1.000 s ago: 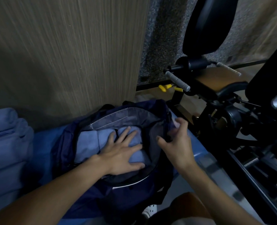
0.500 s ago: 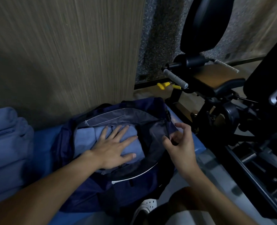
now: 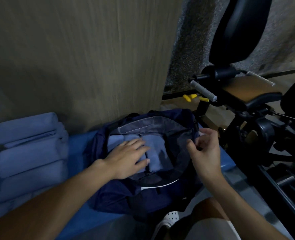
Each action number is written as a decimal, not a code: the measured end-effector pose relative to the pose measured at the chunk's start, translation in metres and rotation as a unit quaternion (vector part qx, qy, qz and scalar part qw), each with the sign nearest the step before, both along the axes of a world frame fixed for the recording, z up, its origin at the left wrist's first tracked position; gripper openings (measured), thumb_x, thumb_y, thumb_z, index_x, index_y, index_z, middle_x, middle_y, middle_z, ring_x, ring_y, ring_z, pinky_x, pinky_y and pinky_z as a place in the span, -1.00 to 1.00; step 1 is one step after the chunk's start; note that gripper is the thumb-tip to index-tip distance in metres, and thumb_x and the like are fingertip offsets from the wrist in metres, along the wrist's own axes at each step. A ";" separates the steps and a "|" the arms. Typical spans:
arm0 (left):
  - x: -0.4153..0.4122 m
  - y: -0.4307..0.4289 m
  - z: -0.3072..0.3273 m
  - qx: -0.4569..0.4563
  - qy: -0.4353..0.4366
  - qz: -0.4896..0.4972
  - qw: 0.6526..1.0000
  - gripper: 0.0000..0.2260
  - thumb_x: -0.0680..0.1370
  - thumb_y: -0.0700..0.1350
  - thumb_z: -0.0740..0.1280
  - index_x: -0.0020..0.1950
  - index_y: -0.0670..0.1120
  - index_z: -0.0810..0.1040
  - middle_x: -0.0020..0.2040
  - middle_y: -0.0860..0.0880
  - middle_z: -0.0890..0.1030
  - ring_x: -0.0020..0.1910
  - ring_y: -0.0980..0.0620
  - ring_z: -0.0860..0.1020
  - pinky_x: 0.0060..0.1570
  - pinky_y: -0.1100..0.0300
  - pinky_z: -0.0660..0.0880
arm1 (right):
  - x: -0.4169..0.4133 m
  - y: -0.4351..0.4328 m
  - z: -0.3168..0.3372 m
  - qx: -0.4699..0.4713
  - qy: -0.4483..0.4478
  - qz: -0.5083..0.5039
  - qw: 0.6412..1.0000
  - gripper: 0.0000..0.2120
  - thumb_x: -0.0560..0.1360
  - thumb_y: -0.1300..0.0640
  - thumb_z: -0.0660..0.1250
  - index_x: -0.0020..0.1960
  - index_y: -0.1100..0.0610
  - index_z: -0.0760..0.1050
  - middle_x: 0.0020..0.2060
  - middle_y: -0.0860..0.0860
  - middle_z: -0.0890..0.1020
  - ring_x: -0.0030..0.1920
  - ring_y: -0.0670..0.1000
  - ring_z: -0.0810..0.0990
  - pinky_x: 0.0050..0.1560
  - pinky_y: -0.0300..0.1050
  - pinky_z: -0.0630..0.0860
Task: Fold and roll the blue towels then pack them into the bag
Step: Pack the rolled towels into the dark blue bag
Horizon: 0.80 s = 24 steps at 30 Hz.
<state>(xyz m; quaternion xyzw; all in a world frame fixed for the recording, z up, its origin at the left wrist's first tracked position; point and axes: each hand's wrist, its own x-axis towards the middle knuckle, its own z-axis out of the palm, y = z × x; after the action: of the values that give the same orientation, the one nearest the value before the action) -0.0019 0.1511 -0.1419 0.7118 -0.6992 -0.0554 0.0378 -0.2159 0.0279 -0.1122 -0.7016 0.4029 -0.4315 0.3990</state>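
The left hand (image 3: 126,160) lies flat, its grip open, straight fingers pressing on the light blue rolled towels (image 3: 153,146) packed inside the open navy fabric bag (image 3: 126,196). The right hand (image 3: 203,151) hovers at the bag's right rim with fingers curled toward the thumb; whether its grip pinches the lining cannot be told. The bag sits on a blue padded counter (image 3: 79,141) against a wood-grain wall panel (image 3: 91,58). To the left, apart from the bag, a stack of folded light blue towels (image 3: 30,153) rests on the same counter. A black exercise machine (image 3: 264,135) stands to the right
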 end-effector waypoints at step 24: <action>0.220 0.215 0.047 -0.125 -0.093 0.326 0.932 -0.53 0.61 -0.04 0.19 0.52 -0.04 0.26 0.55 -0.08 0.19 0.51 -0.08 0.18 0.35 -0.02 0.22 | 0.340 0.170 0.001 0.293 0.053 0.209 0.931 -0.51 0.45 -0.12 0.40 0.19 0.21 0.42 -0.03 0.03 0.52 -0.05 0.02 0.49 -0.15 -0.12 0.44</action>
<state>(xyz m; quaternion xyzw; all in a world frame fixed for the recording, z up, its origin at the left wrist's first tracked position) 0.2180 0.3666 -0.0952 0.8922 -0.4301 0.1141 0.0772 0.1239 0.1977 -0.1108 -0.6439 0.3760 -0.1631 0.6461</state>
